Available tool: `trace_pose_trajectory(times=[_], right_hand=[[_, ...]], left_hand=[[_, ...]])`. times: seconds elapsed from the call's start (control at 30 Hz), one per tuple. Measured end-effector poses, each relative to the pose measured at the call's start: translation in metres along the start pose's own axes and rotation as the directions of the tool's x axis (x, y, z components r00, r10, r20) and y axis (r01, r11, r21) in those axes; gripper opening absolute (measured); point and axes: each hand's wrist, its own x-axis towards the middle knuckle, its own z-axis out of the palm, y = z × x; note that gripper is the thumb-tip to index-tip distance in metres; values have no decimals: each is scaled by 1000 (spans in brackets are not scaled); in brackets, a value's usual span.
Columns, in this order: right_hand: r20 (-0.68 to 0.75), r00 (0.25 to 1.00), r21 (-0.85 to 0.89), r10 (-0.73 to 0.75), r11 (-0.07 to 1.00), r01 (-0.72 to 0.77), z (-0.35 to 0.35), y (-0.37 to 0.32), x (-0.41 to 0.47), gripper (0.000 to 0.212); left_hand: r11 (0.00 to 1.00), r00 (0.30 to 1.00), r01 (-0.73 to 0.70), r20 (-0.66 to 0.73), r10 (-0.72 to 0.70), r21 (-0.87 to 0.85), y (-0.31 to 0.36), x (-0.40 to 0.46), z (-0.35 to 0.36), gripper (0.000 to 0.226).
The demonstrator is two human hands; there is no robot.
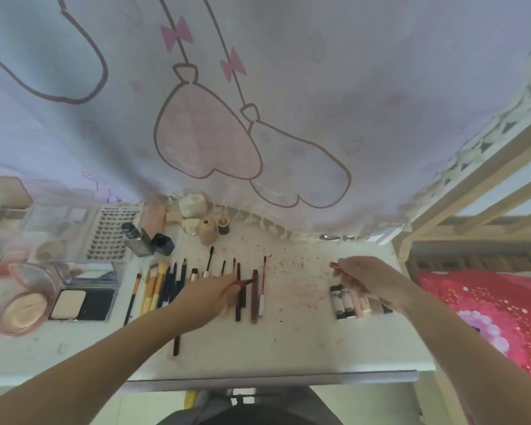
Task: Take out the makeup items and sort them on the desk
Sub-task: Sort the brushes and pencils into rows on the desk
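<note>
Sorting is well advanced, I judge: most makeup items already lie in groups on the white bench (288, 338). The left hand (209, 299) has its fingers (232, 289) closed around a thin reddish pencil (247, 282), whose tip points right, across the row of pencils and liners (246, 296). The right hand (362, 277) is closed on a small reddish tube (334, 265); only its end shows past the knuckles, so I cannot tell exactly what kind of item it is. This hand hovers just above the row of lipsticks (354, 303), which stand side by side near the right edge.

To the left of the pencils lies a group of brushes (155, 289) with yellow and dark handles. Further left are an open powder compact (82, 303), a round cushion case (25, 311) and a tray of false lashes (112, 233).

The step in hand seems to be placing two last pieces. The next move probably calls for laying the pencil parallel among the liners, and setting the tube at the end of the lipstick row without knocking the neighbours.

Of writing, only the lash tray header can be read, something like "XOYO". The dark marks on the lipstick labels are too blurred to read.
</note>
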Motion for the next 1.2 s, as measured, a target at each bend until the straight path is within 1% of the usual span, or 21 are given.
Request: trace_pose_trajectory(times=[0.07, 0.1, 0.17, 0.23, 0.3, 0.37, 0.43, 0.47, 0.5, 0.57, 0.73, 0.8, 0.9, 1.0, 1.07, 1.13, 1.2], right_hand=[[19, 1000, -106, -8, 994, 10, 19, 2, 10, 24], [25, 1000, -146, -12, 989, 16, 33, 1, 17, 21], [-2, 1000, -140, 7, 990, -7, 56, 2, 31, 14], [-53, 996, -129, 77, 988, -83, 69, 9, 43, 9], [-81, 989, -199, 122, 971, -136, 76, 17, 49, 10], [-101, 991, -345, 84, 932, -114, 83, 23, 54, 19], [-133, 990, -500, 42, 860, -104, 87, 24, 57, 27], [-142, 989, -542, 29, 834, -102, 89, 24, 58, 29], [-145, 989, -566, 17, 819, -97, 92, 25, 60, 31], [-149, 989, -603, -12, 793, -81, 99, 26, 64, 34], [-134, 990, -690, -41, 721, -63, 109, 28, 72, 40], [-124, 990, -728, -72, 685, -42, 110, 29, 73, 41], [-103, 989, -751, -102, 661, -10, 111, 30, 72, 42], [-107, 985, -742, -137, 670, 12, 100, 25, 72, 39], [-112, 979, -726, -168, 687, 34, 78, 21, 72, 31], [-60, 978, -733, -200, 674, 93, 47, 22, 71, 22], [43, 977, -799, -208, 579, 159, 19, 28, 66, 23]], left_hand=[[982, 1000, -24, 1, 24, -187, 25, 9, 7, 20], [971, 999, -32, -1, 32, -238, 40, 18, 12, 20], [969, 1000, -12, 8, 14, -248, 60, 34, 23, 20], [967, 998, 57, 8, -57, -248, 66, 49, 32, 19], [971, 991, 123, -31, -132, -206, 68, 59, 37, 21], [981, 983, 153, -88, -164, -118, 71, 66, 38, 26], [986, 977, 164, -139, -160, 20, 73, 71, 39, 33], [979, 976, 170, -156, -152, 109, 74, 74, 39, 37], [966, 975, 180, -167, -149, 187, 74, 76, 40, 40], [935, 973, 204, -161, -162, 290, 72, 81, 41, 42], [884, 976, 213, -138, -171, 415, 66, 87, 48, 39], [869, 976, 213, -135, -170, 446, 64, 88, 50, 39], [881, 980, 197, -118, -162, 431, 61, 89, 51, 42], [896, 982, 187, -110, -155, 403, 57, 90, 49, 45], [899, 981, 181, -134, -138, 399, 58, 90, 46, 44], [911, 979, 146, -191, -76, 385, 67, 91, 43, 41], [931, 970, 71, -241, 19, 358, 85, 91, 46, 38]])
